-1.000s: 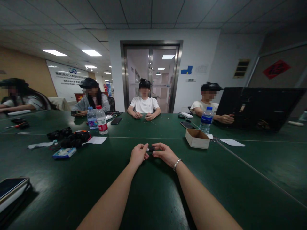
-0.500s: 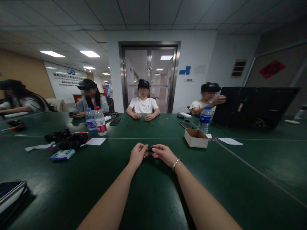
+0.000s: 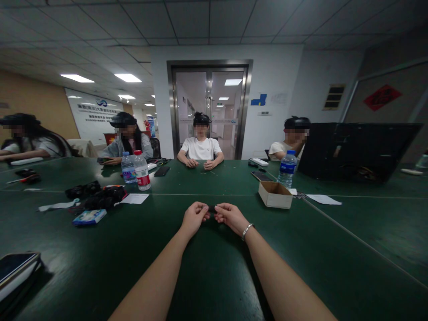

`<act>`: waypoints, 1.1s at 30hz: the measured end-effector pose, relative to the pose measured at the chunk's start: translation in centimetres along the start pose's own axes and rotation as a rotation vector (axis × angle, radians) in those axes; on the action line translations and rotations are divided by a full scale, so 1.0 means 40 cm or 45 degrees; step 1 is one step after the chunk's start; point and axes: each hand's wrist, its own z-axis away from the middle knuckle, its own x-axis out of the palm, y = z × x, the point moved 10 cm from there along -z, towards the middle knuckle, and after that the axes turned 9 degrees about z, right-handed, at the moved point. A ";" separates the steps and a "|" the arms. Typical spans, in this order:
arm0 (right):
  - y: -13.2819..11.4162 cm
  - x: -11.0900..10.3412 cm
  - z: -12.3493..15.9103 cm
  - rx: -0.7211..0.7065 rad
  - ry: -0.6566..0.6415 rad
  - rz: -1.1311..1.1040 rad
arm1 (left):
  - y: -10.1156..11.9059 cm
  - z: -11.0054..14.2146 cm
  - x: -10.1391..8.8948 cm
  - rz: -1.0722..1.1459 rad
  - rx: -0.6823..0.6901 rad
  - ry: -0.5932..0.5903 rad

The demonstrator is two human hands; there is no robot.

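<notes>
Both my arms reach out over the dark green table [image 3: 207, 276]. My left hand [image 3: 193, 218] and my right hand [image 3: 230, 217] meet at the middle, fingers curled and pinched on a small black object [image 3: 211, 208] held between them just above the tabletop. Most of that object is hidden by my fingers, so I cannot name it. A thin bracelet sits on my right wrist.
An open cardboard box [image 3: 275, 194] and a water bottle [image 3: 287, 168] stand to the right, beside a black laptop lid [image 3: 354, 149]. Two bottles [image 3: 141, 170], black gear [image 3: 100, 196] and a blue packet [image 3: 88, 216] lie left. A phone [image 3: 16, 267] rests near left. Several people sit around the table.
My hands stay together on the small black object, barely shifting. The person at the right raised a hand to the face, then lowered it out of sight behind the laptop.
</notes>
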 end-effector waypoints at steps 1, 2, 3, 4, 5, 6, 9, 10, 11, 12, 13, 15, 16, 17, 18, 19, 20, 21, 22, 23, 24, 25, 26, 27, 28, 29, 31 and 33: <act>0.002 -0.002 -0.002 -0.009 0.008 -0.001 | -0.003 -0.001 -0.001 -0.008 -0.008 0.007; 0.003 -0.004 -0.004 -0.025 0.010 -0.003 | -0.006 -0.002 -0.003 -0.016 -0.015 0.014; 0.002 -0.004 -0.005 -0.046 0.005 -0.005 | -0.009 -0.004 -0.003 -0.025 -0.022 0.019; 0.001 -0.003 -0.006 -0.069 -0.003 -0.004 | -0.013 -0.006 -0.005 -0.036 -0.027 0.029; -0.001 -0.001 -0.006 -0.088 -0.014 0.002 | -0.016 -0.007 -0.008 -0.049 -0.033 0.044; -0.002 0.001 -0.006 -0.103 -0.023 0.008 | -0.019 -0.009 -0.012 -0.064 -0.038 0.059; -0.006 0.005 -0.002 -0.118 -0.041 0.022 | -0.021 -0.011 -0.018 -0.127 -0.048 0.084; -0.009 0.006 0.000 -0.118 -0.047 0.022 | -0.020 -0.011 -0.019 -0.162 -0.049 0.085; -0.011 0.008 0.002 -0.117 -0.058 0.020 | -0.017 -0.009 -0.019 -0.206 -0.048 0.084; -0.013 0.010 0.003 -0.116 -0.069 0.018 | -0.013 -0.008 -0.019 -0.257 -0.046 0.086; -0.015 0.012 0.005 -0.114 -0.081 0.016 | -0.009 -0.006 -0.020 -0.310 -0.044 0.093; -0.017 0.015 0.007 -0.106 -0.105 0.001 | -0.003 -0.002 -0.023 -0.400 -0.047 0.117; -0.017 0.017 0.007 -0.102 -0.113 -0.013 | -0.001 -0.001 -0.025 -0.431 -0.043 0.125; -0.018 0.018 0.008 -0.098 -0.119 -0.030 | 0.000 0.000 -0.025 -0.451 -0.038 0.127; -0.018 0.019 0.008 -0.094 -0.121 -0.045 | 0.000 -0.001 -0.023 -0.455 -0.025 0.118; -0.018 0.019 0.008 -0.085 -0.117 -0.056 | 0.000 -0.002 -0.019 -0.445 -0.009 0.100; -0.017 0.018 0.008 -0.073 -0.107 -0.062 | -0.002 -0.003 -0.016 -0.425 0.004 0.081; -0.016 0.017 0.008 -0.060 -0.092 -0.062 | -0.005 -0.003 -0.012 -0.398 0.012 0.063; -0.014 0.015 0.008 -0.045 -0.077 -0.057 | -0.008 -0.004 -0.009 -0.366 0.015 0.048; -0.012 0.013 0.009 -0.029 -0.063 -0.049 | -0.010 -0.004 -0.006 -0.333 0.020 0.034; -0.011 0.010 0.008 -0.015 -0.047 -0.042 | -0.010 -0.004 -0.003 -0.305 0.034 0.018; -0.010 0.006 0.008 -0.006 -0.029 -0.037 | -0.006 -0.003 0.001 -0.280 0.057 -0.001; -0.009 0.003 0.007 0.001 -0.014 -0.032 | 0.000 -0.002 0.005 -0.254 0.089 -0.025; -0.008 -0.001 0.006 0.006 -0.001 -0.027 | 0.007 0.000 0.009 -0.229 0.121 -0.050; -0.006 -0.003 0.005 0.010 0.008 -0.022 | 0.014 0.001 0.013 -0.207 0.146 -0.073; -0.005 -0.005 0.004 0.011 0.012 -0.018 | 0.019 0.003 0.015 -0.188 0.158 -0.094; -0.003 -0.005 0.002 0.008 0.009 -0.013 | 0.022 0.003 0.020 -0.154 0.144 -0.130; -0.004 -0.003 0.001 0.000 0.010 -0.012 | 0.016 0.000 0.021 -0.125 0.093 -0.129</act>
